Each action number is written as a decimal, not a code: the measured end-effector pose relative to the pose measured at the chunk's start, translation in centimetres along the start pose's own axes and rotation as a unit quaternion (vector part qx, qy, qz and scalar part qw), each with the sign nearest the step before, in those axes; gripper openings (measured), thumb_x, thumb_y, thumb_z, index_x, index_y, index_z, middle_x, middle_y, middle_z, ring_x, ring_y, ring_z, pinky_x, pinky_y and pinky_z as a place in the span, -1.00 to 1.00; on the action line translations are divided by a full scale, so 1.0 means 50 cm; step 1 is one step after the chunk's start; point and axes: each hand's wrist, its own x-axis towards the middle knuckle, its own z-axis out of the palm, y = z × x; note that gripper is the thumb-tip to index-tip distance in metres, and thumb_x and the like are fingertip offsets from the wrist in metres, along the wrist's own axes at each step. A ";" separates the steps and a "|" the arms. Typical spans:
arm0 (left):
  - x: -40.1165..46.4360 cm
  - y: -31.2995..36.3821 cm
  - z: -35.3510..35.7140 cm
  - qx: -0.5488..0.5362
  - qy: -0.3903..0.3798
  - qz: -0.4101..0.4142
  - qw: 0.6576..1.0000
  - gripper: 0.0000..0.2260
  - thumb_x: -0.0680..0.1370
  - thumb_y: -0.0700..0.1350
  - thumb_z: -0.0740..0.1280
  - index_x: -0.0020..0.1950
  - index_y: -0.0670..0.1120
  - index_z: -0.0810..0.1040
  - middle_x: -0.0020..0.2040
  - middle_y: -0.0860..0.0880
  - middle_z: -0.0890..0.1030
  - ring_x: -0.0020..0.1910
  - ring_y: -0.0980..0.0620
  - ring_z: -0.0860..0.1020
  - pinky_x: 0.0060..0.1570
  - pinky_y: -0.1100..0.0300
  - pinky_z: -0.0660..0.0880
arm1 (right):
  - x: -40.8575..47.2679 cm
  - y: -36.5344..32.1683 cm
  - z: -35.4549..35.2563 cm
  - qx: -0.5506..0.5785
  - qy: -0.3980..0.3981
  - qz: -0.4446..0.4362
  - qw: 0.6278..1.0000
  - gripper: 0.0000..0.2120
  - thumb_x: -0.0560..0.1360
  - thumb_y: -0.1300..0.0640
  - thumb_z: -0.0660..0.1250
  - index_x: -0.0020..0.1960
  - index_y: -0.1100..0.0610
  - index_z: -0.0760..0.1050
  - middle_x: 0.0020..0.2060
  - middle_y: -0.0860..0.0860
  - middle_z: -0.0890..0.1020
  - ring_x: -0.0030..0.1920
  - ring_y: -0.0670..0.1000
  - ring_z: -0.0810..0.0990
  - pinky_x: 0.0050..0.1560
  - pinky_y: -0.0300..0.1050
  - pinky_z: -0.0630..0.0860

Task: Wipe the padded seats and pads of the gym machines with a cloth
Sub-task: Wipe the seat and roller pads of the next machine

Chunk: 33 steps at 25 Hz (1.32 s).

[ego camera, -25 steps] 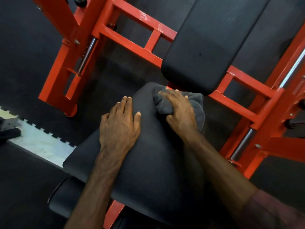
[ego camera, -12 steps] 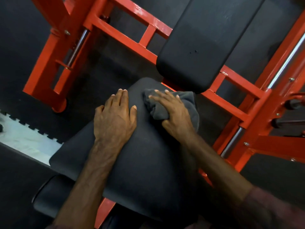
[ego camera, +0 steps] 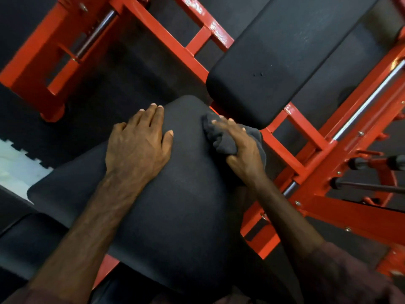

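A black padded seat (ego camera: 179,207) of a red gym machine fills the middle of the head view. My left hand (ego camera: 138,145) rests flat on the seat's upper left part, fingers straight. My right hand (ego camera: 241,148) holds a bunched grey cloth (ego camera: 223,141) against the seat's far right edge, thumb and fingers curled round the cloth. Just beyond it lies a long black back pad (ego camera: 280,55), slanting up to the right.
Red steel frame bars (ego camera: 166,38) cross behind the seat and run down the right side (ego camera: 341,207), with chrome rods (ego camera: 370,97) and black-capped pegs (ego camera: 396,162). Dark rubber flooring and a pale floor patch (ego camera: 15,163) lie at the left. Another black pad (ego camera: 26,240) sits lower left.
My right hand has slid the cloth a little toward the seat's far right edge, next to the back pad. My left hand stays flat on the seat. The view has shifted slightly.
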 end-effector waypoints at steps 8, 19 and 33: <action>-0.004 0.007 -0.008 -0.021 -0.003 -0.016 1.000 -0.41 0.69 0.15 0.17 0.64 -0.12 0.30 0.62 -0.11 0.37 0.55 -0.13 0.41 0.30 -0.20 0.47 | 0.013 -0.056 0.003 -0.018 -0.040 -0.032 0.999 -0.24 0.32 0.38 0.23 0.53 0.11 0.46 0.51 0.08 0.48 0.55 0.09 0.39 0.58 0.16 0.29; -0.060 -0.010 -0.043 -0.055 0.008 -0.125 0.991 -0.46 0.66 0.19 0.18 0.59 -0.03 0.41 0.53 -0.03 0.50 0.41 -0.10 0.52 0.34 -0.13 0.42 | 0.247 -0.137 0.014 -0.041 -0.139 -0.022 0.989 -0.40 0.34 0.25 0.23 0.34 -0.06 0.58 0.20 -0.15 0.69 0.25 -0.10 0.64 0.28 -0.04 0.58; -0.185 -0.065 -0.073 -0.096 0.063 -0.244 0.963 -0.54 0.66 0.17 0.25 0.50 0.01 0.52 0.41 0.02 0.59 0.42 -0.04 0.52 0.59 -0.25 0.16 | 0.381 -0.288 0.069 -0.126 -0.448 -0.051 0.884 -0.82 0.56 0.19 0.50 0.15 0.06 0.65 -0.02 -0.03 0.73 0.00 -0.10 0.70 0.05 -0.19 0.58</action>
